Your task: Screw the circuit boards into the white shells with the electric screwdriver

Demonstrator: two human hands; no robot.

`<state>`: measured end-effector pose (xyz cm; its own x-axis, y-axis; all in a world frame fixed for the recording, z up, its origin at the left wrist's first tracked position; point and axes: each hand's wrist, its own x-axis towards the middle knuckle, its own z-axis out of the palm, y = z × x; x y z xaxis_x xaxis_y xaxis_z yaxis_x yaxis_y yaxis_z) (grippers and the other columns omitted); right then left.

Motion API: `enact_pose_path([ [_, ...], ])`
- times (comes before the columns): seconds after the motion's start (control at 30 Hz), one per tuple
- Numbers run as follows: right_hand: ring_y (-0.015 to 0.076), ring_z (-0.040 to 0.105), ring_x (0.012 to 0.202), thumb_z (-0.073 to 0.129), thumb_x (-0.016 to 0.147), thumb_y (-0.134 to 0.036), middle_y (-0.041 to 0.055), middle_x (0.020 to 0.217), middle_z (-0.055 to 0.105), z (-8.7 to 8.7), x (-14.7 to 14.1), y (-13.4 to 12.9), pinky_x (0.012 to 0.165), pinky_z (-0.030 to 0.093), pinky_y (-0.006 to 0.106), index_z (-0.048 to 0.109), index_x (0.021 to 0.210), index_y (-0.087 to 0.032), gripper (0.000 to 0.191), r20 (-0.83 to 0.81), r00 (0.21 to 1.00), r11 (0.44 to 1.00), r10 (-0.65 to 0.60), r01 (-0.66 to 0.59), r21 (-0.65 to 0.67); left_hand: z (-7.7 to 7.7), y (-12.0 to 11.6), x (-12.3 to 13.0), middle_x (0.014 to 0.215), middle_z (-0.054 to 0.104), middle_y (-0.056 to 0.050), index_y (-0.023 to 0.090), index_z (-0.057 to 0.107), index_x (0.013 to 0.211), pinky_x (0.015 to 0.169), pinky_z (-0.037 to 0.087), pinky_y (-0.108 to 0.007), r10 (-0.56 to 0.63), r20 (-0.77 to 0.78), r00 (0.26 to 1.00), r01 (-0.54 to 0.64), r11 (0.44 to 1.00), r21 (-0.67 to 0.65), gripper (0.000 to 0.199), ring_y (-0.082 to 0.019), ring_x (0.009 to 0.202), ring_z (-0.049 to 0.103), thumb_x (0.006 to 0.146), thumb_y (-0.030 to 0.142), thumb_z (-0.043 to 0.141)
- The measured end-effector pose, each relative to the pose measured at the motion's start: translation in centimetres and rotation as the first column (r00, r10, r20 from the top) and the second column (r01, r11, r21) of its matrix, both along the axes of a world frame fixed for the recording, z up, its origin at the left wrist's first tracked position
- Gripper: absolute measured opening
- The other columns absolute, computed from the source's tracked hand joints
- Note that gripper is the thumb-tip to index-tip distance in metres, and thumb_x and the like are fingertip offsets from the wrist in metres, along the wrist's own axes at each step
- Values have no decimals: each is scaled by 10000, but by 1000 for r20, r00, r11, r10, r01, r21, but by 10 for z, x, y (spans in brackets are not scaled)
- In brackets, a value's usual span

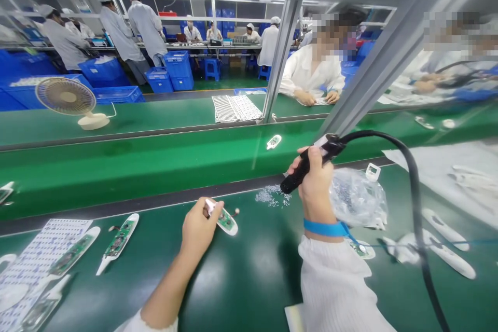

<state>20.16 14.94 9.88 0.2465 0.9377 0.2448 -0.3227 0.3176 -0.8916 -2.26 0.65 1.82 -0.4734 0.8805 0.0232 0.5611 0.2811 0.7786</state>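
My left hand [202,223] pinches a white plastic housing [229,223] with a green circuit board in it, just above the green bench. A small part on a wire sticks out beside the board. My right hand [316,174] is wrapped round a black electric screwdriver [301,171], tilted down to the left, its cord [414,187] looping away to the right. The screwdriver's lower end is over a scatter of tiny screws [268,196] near the bench's back edge; whether it touches them I cannot tell. A blue wrist strap [324,227] circles my right wrist.
Similar board housings [120,238] lie at left, some by a printed sheet [66,233]. To the right are a clear plastic bag [358,197] and white shells [447,254]. Beyond the bench, a green belt [155,166] carries one housing [274,141]; a co-worker [315,72] sits opposite.
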Motion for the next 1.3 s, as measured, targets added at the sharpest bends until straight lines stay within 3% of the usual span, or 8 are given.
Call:
enact_pose_path([
  [0.17, 130, 514, 382, 749, 740, -631, -26, 492, 562, -3, -3, 1, 383, 435, 248, 626, 766, -169, 478, 23, 1000, 1000, -16, 16, 25, -2, -8, 3, 751, 627, -11, 253, 618, 941, 684, 384, -317, 33, -283, 959, -49, 998, -50, 273, -246, 769, 600, 923, 510, 526],
  [0.43, 136, 515, 379, 729, 756, -608, -30, 488, 558, -6, -1, 3, 363, 437, 249, 632, 764, -192, 427, 46, 998, 997, -41, 38, 62, -8, -11, 3, 817, 652, -48, 226, 541, 756, 687, 335, -371, -50, -588, 807, 40, 999, -29, 264, -264, 798, 551, 970, 379, 515],
  [0.53, 142, 511, 370, 706, 739, -663, -28, 477, 554, 6, -1, -2, 363, 435, 260, 627, 751, -200, 469, 37, 999, 996, -5, 2, 87, -8, -12, 5, 854, 667, -61, 217, 576, 782, 712, 349, -385, -50, -561, 826, 85, 996, 37, 268, -259, 818, 559, 982, 382, 509],
  [0.63, 157, 508, 363, 634, 743, -748, -28, 468, 540, 23, -10, -17, 379, 441, 290, 634, 748, -203, 544, 0, 985, 981, 171, -170, 91, -7, -14, 9, 1005, 703, -74, 219, 639, 918, 805, 388, -399, -152, -472, 869, 254, 954, 160, 195, -258, 953, 595, 988, 360, 523],
  [0.77, 163, 512, 378, 629, 747, -777, -27, 486, 551, 39, -37, -44, 419, 449, 311, 677, 772, -217, 563, -5, 897, 895, 442, -440, 79, -6, -18, 18, 1125, 710, -73, 239, 653, 1113, 911, 421, -412, -305, -402, 863, 443, 840, 313, 187, -243, 1062, 613, 984, 329, 551],
  [0.87, 169, 523, 388, 653, 749, -762, -17, 499, 571, 41, -57, -61, 433, 441, 313, 693, 789, -218, 547, 9, 825, 823, 565, -564, 70, -8, -18, 21, 1149, 712, -76, 246, 665, 1139, 926, 433, -424, -329, -390, 860, 464, 821, 331, 217, -248, 1075, 620, 975, 359, 581],
  [1.07, 173, 524, 389, 673, 743, -754, -13, 501, 580, 38, -70, -71, 432, 433, 313, 703, 797, -225, 532, 3, 794, 792, 607, -606, 73, -9, -15, 19, 1035, 744, -37, 241, 718, 868, 885, 434, -408, -332, -361, 871, 457, 818, 349, 197, -224, 1007, 630, 990, 312, 581],
  [1.3, 179, 530, 384, 669, 742, -762, -13, 493, 576, 40, -71, -72, 429, 441, 321, 683, 799, -218, 547, 57, 781, 776, 622, -625, 87, -7, -13, 16, 1027, 745, -26, 238, 703, 901, 913, 411, -401, -402, -294, 867, 481, 831, 281, 137, -218, 1014, 622, 970, 337, 638],
])
